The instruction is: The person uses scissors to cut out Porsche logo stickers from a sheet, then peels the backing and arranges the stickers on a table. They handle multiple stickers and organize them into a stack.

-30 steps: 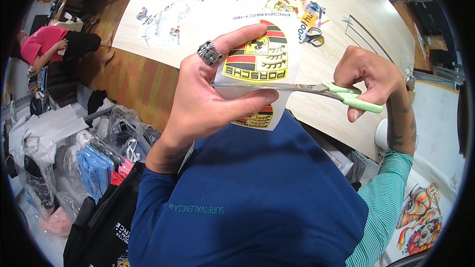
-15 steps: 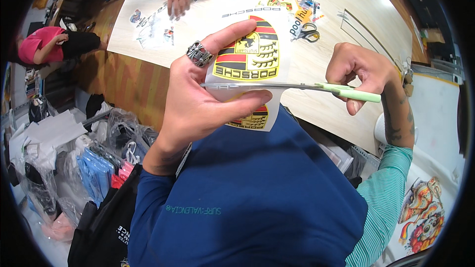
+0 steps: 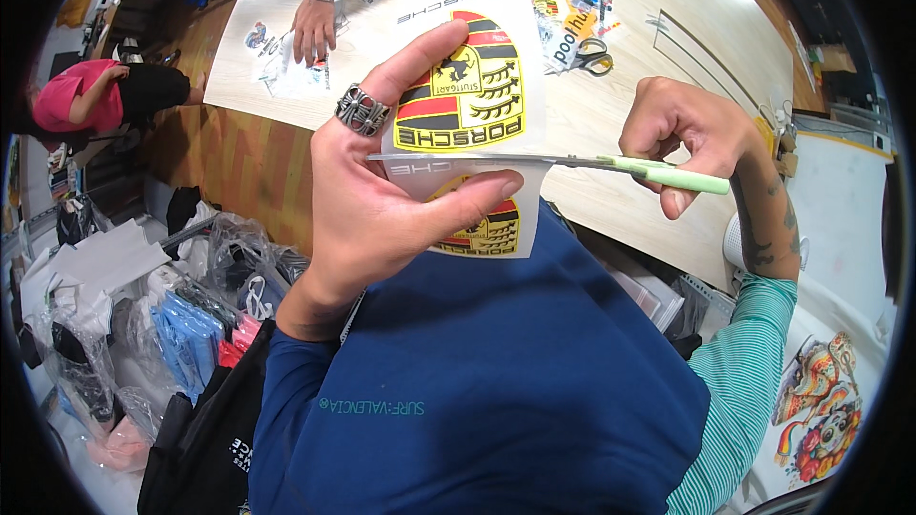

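Note:
My left hand [image 3: 367, 205], with a large silver ring, pinches a whitish translucent printed sheet [image 3: 525, 224] between thumb and forefinger, above my lap. A yellow, red and black crest [image 3: 477, 100] fills its upper part; a second crest lies partly behind my thumb. My right hand [image 3: 697, 138] is closed around the light green handle of a pair of scissors [image 3: 677, 175]. Their blades lie level across the sheet between the two crests, close together, with the tips reaching my left palm. Whether the sheet is cut through along the blades I cannot tell.
On the pale table [image 3: 611, 119] lie dark-handled scissors [image 3: 593, 57] and several printed transfers [image 3: 577, 19]. Another person's hand [image 3: 315, 29] rests on clear sheets at the far left. A seated person in pink [image 3: 86, 95] and bagged clothes [image 3: 186, 324] are at the left.
My left hand and the sheet have shifted slightly left, and the scissors have moved a little left with them. The other person's hand has come nearer and to the left.

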### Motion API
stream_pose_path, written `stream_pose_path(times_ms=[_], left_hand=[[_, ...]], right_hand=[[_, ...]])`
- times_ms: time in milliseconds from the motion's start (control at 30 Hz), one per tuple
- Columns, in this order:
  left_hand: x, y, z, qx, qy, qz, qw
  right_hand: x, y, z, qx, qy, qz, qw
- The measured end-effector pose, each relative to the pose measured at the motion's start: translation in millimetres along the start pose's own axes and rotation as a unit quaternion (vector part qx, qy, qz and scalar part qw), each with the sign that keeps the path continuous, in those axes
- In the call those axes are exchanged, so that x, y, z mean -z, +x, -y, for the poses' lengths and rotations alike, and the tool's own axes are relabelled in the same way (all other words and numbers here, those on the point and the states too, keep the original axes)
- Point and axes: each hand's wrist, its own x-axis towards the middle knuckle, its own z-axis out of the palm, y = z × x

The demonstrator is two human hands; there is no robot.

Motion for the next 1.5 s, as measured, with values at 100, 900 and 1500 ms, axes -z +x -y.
stream_pose_path(times_ms=[100, 900, 1500], left_hand=[[0.3, 0.4, 1.2, -0.001, -0.001, 0.004, 1.0], [-1.5, -1.8, 5.3, -0.046, 0.011, 0.011, 0.999], [-0.1, -5.6, 4.5, -0.035, 0.042, 0.029, 0.998]], right_hand=[[0.6, -0.1, -1.1, -0.007, -0.016, -0.014, 1.0], [0.5, -5.3, 1.0, 0.017, -0.097, -0.005, 0.995], [-1.9, -7.1, 4.7, 0.003, -0.125, -0.006, 0.992]])
